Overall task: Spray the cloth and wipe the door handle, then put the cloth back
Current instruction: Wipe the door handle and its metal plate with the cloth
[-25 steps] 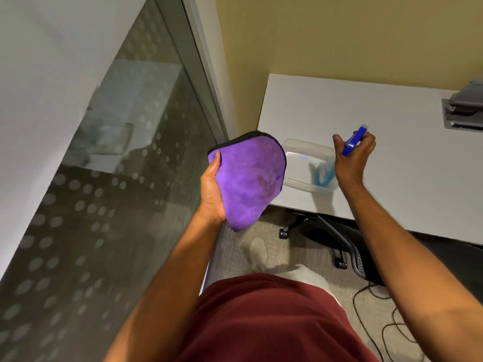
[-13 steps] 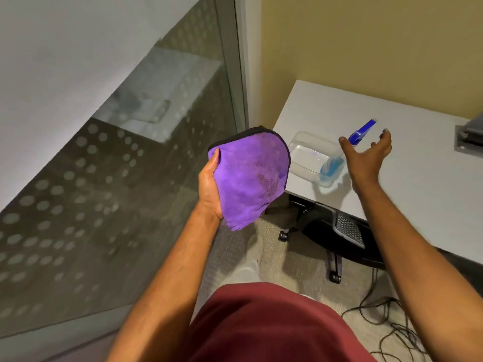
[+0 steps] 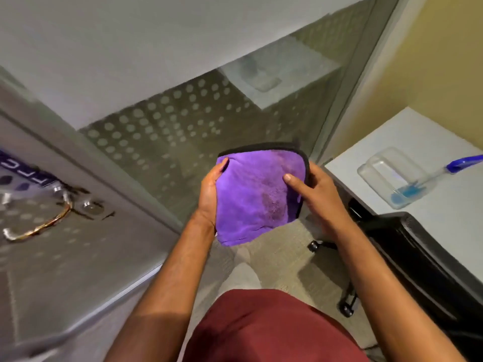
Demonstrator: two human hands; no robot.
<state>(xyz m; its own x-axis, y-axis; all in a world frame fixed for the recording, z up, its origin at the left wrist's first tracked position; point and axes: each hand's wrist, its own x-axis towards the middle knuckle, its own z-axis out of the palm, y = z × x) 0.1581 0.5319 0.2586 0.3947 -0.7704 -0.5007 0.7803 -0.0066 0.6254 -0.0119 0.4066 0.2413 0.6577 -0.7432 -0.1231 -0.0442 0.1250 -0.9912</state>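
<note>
Purple cloth (image 3: 257, 197) held up at chest height w/ both hands, in front of the glass partition (image 3: 170, 131). Left hand (image 3: 209, 197) clamps the left edge – thumb on the front face, fingers wrapped behind. Right hand (image 3: 317, 202) clamps the right edge the same way, thumb pressed flat on the front. Likely reason: cloth spread taut so the darker damp-looking patch faces up, ready for folding or wiping. Spray bottle (image 3: 428, 178) lies tilted in a clear tray (image 3: 379, 163) on the white desk (image 3: 431, 131), well apart from both hands – judged set down because spraying is done. Door handle (image 3: 39, 228), a curved bar by a round lock (image 3: 91, 207), sits far left, blurred, not yet touched. Writing: partial letters on the door strip at frame left, approx. "FC", mirrored and smeared – not legible. No brand readable on bottle or cloth.
</note>
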